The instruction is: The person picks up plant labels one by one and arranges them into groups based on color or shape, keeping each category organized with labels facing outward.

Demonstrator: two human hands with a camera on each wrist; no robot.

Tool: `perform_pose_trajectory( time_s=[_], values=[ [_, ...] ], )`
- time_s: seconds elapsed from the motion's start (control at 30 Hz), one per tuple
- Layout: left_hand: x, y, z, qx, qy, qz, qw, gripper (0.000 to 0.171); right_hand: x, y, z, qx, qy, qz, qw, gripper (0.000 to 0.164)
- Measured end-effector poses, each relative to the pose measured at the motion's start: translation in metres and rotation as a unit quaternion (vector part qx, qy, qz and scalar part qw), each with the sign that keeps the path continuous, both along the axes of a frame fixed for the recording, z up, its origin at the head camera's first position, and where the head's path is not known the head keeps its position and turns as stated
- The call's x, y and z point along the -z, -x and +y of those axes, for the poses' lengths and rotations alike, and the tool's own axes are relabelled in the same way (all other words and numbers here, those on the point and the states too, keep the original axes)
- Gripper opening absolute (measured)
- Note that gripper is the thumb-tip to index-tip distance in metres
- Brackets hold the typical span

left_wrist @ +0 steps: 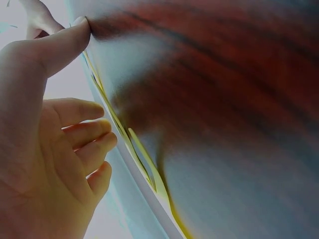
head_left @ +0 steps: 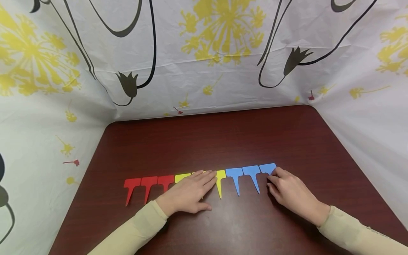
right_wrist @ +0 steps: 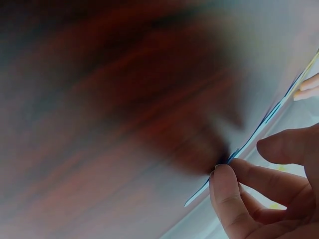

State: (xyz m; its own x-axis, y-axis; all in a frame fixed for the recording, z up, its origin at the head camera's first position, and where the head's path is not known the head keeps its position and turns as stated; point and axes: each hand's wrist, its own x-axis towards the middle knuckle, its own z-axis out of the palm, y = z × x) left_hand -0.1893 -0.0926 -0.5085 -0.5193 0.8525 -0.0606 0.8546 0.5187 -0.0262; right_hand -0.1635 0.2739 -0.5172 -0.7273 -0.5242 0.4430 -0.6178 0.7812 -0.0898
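T-shaped plastic plant labels lie side by side in a row: three red labels (head_left: 149,181) at the left, three yellow labels (head_left: 220,175) in the middle and three blue labels (head_left: 251,171) at the right. My left hand (head_left: 189,193) lies over the yellow ones with fingers straight and thumb spread, hiding much of two of them. In the left wrist view yellow edges (left_wrist: 162,186) run beside the fingertips. At the row's right end my right hand (head_left: 291,191) pinches the last blue label (head_left: 267,168) by its outer side; its stem is hidden by the fingers.
Dark red-brown wood-grain table (head_left: 204,141) with rounded far corners carries the row. A white patterned curtain (head_left: 204,88) with yellow flowers and dark stems hangs round the back and both sides. Pale sleeves cover both forearms.
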Motion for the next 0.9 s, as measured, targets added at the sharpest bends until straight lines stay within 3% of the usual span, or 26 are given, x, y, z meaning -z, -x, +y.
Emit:
perform_pose_trajectory(
  time_s=[0.57, 0.7, 0.83, 0.9],
  values=[
    [0.001, 0.002, 0.004, 0.004, -0.002, 0.001, 1.0000, 0.090, 0.000, -0.001, 0.002, 0.015, 0.003, -0.011, 1.000, 0.012],
    [0.000, 0.002, 0.002, 0.002, -0.016, -0.022, 0.9996, 0.088, -0.003, -0.002, 0.001, 0.031, 0.014, -0.026, 0.999, 0.014],
    [-0.007, 0.001, -0.005, -0.035, -0.056, -0.049, 0.9966, 0.082, -0.013, -0.001, -0.002, 0.045, 0.023, -0.028, 0.998, 0.011],
    [-0.014, 0.001, -0.009, -0.073, -0.086, -0.037, 0.9930, 0.078, -0.019, 0.001, -0.006, 0.051, 0.025, -0.021, 0.998, 0.008]
  ],
)
